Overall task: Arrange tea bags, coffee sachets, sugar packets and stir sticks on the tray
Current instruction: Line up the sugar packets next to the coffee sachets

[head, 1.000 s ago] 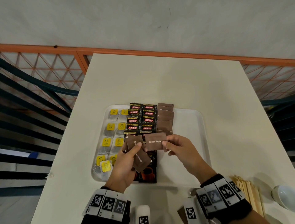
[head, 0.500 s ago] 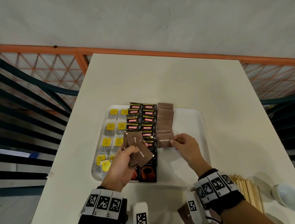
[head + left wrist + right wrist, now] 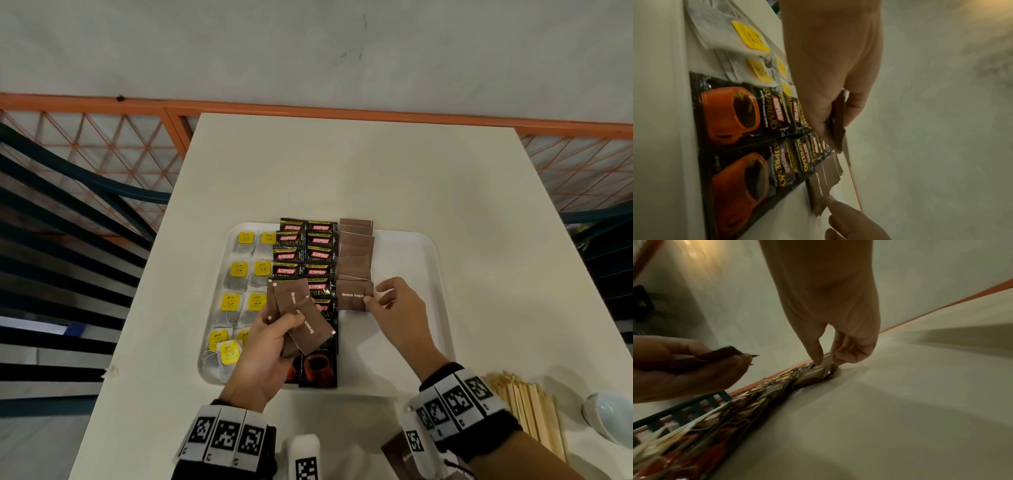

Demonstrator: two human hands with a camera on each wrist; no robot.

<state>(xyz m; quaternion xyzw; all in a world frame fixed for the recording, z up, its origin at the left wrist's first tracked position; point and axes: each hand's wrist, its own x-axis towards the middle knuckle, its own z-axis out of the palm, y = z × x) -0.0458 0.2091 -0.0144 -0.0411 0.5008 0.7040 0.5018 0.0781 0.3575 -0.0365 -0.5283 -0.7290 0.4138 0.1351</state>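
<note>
- Where it was in mid-air a second ago, the brown sugar packet (image 3: 353, 295) now lies on the tray (image 3: 411, 274), ending the packet column, right hand (image 3: 397, 308) pinching its edge.
- Left hand (image 3: 270, 346) still grips spare sugar packets (image 3: 298, 315) above the Kopiko sachets (image 3: 305, 253).

Left hand (image 3: 270, 346) raised over the near part of the tray (image 3: 428, 260), thumb on top and fingers curled beneath, gripping a fan of brown sugar packets (image 3: 298, 315). Right hand (image 3: 397, 308) low at the tray's middle, thumb and fingertips pinching the right edge of one Brown Sugar packet (image 3: 352, 295). Both wrists wear marker-printed bands.
</note>
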